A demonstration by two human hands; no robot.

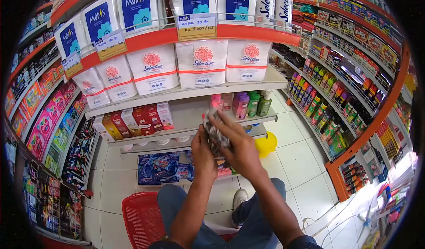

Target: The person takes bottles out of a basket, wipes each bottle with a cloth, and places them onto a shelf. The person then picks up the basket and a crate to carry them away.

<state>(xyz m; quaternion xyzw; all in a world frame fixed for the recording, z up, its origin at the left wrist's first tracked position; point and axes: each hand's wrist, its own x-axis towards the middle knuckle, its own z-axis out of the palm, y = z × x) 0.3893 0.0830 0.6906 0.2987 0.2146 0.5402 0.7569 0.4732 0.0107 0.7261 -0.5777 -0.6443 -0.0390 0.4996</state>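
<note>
Between my two hands is a crumpled grey-and-white cloth, held up in front of the middle shelf. My left hand is closed round its lower left side. From the right, my right hand presses over it with bent fingers. Whether something is wrapped inside the cloth cannot be seen. Just behind the hands, pink, purple and green bottles stand on the shelf.
White Selection cotton packs and blue Modis packs fill the upper shelves. Boxes stand lower left. Blue packets lie at the bottom. A red basket and a yellow bucket are on the floor. Stocked shelves flank the aisle.
</note>
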